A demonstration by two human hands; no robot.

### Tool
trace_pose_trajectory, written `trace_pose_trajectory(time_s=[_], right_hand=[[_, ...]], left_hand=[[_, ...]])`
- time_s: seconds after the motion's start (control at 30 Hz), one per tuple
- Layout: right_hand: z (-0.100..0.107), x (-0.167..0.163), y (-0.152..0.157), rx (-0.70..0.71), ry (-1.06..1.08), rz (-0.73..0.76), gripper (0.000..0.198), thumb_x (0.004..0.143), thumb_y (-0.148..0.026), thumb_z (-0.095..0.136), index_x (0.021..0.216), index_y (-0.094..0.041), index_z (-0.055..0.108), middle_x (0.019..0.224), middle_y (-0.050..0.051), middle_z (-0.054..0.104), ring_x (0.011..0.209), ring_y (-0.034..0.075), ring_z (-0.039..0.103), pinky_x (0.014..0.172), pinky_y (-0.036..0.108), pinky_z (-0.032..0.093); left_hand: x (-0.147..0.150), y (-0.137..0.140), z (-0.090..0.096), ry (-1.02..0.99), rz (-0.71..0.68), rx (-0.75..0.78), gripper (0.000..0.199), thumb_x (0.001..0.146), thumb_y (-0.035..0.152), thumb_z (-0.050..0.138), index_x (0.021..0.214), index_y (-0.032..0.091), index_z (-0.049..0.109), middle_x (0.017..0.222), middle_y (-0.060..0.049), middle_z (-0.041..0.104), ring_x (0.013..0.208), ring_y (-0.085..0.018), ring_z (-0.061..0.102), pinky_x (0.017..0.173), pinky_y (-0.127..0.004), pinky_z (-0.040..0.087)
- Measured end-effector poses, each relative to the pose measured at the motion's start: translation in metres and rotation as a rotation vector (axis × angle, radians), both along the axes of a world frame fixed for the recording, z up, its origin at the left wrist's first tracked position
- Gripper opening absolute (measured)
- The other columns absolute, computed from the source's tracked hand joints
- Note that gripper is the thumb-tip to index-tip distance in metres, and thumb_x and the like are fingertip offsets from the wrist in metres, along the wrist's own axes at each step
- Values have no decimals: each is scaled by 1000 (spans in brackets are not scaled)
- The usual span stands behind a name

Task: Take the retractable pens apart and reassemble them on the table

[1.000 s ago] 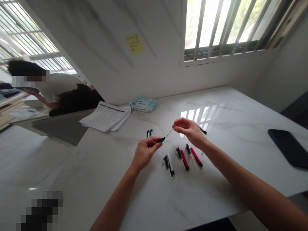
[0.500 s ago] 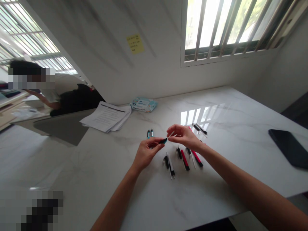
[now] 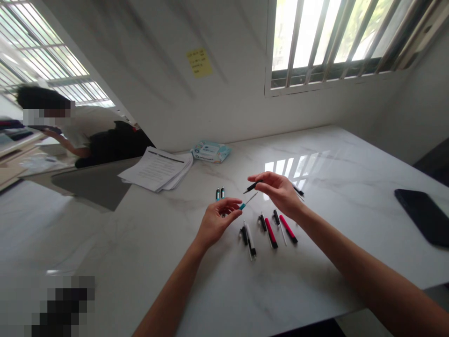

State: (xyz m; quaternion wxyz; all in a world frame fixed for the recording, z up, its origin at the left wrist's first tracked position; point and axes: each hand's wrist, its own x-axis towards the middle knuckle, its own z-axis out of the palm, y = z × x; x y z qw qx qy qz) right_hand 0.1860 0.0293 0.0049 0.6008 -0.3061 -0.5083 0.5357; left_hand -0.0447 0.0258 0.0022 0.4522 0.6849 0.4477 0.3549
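My left hand (image 3: 218, 221) pinches a teal pen barrel (image 3: 242, 206) between thumb and fingers. From the barrel a thin refill (image 3: 251, 198) sticks out up and to the right. Just above it, my right hand (image 3: 279, 192) is closed on a black pen part (image 3: 251, 186), its pointed end toward the left; it is apart from the barrel. Two teal-and-black pens (image 3: 222, 192) lie behind my left hand. In front of my hands lie pens taken apart: a white barrel (image 3: 249, 232), a red barrel (image 3: 271, 232) and another red barrel (image 3: 288, 228), with black parts and refills beside them.
Further pen pieces (image 3: 298, 189) show partly behind my right hand. A phone (image 3: 423, 216) lies at the right. Papers (image 3: 156, 169) and a blue wipes pack (image 3: 211, 152) are by the wall, which bears a yellow note (image 3: 199, 62). A person (image 3: 93, 126) bends over a desk at left.
My right hand has moved slightly right and now holds a black pen part. The refill stands exposed from the teal barrel in my left hand, where a dark tip showed before.
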Motion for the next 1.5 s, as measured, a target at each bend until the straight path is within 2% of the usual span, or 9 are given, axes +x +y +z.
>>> trace_pose_trajectory(time_s=[0.1,0.17,0.23,0.3,0.37,0.5,0.77,1.1,1.5], right_hand=[[-1,14,7,-68,77,-34,31,83,-43,82,106,-25,72,105,5,76,103,20,70,100,41,55],[-4,20,11,-82,30,-43,38,85,-49,77,113,-25,71,97,4,73,96,19,69,92,39,58],[-8,22,13,-61,-114,-74,40,91,-55,69,117,-24,71,83,2,65,79,16,64,75,33,58],[-10,21,12,-14,-317,-131,39,97,-55,58,116,-24,73,71,-1,54,64,14,52,59,28,50],[-9,20,8,33,-509,-175,38,102,-51,50,114,-24,73,66,-2,48,59,13,43,55,28,41],[-5,17,1,75,-657,-184,31,105,-37,40,118,-25,65,70,-2,48,62,15,44,59,29,40],[-3,17,4,109,-592,-125,11,90,-28,61,98,-21,65,98,4,68,82,16,62,72,29,53],[-4,15,2,148,-617,-126,11,89,-24,62,97,-21,68,97,3,71,87,17,67,75,30,55],[-4,12,-1,141,-646,13,17,90,-29,67,104,-21,73,103,5,76,89,18,70,81,34,59]], left_hand=[[-4,6,-5,-21,78,34,26,80,36,80,99,19,77,90,-5,76,82,-17,69,77,-27,55],[-8,9,-7,-28,119,61,23,80,35,79,97,19,75,92,-4,75,81,-16,68,78,-27,55],[-12,12,-7,-20,141,89,22,81,34,78,97,20,74,93,-3,75,80,-15,68,79,-27,55],[-15,14,-6,8,159,119,21,81,34,77,97,21,75,94,-3,75,81,-16,68,80,-27,54],[-16,14,-5,56,176,146,19,83,34,75,98,21,75,95,-3,75,82,-16,68,82,-29,54],[-16,12,-6,145,199,207,16,85,32,72,98,23,76,98,-2,77,85,-17,69,87,-32,53],[-15,11,-7,225,185,287,15,86,31,69,97,24,77,101,-2,77,87,-18,69,87,-32,53],[-12,8,-2,235,179,288,13,86,31,69,94,25,76,97,0,77,84,-17,70,83,-29,53],[-12,6,-3,260,128,317,16,88,34,70,99,24,77,99,-3,78,86,-19,70,77,-29,54]])
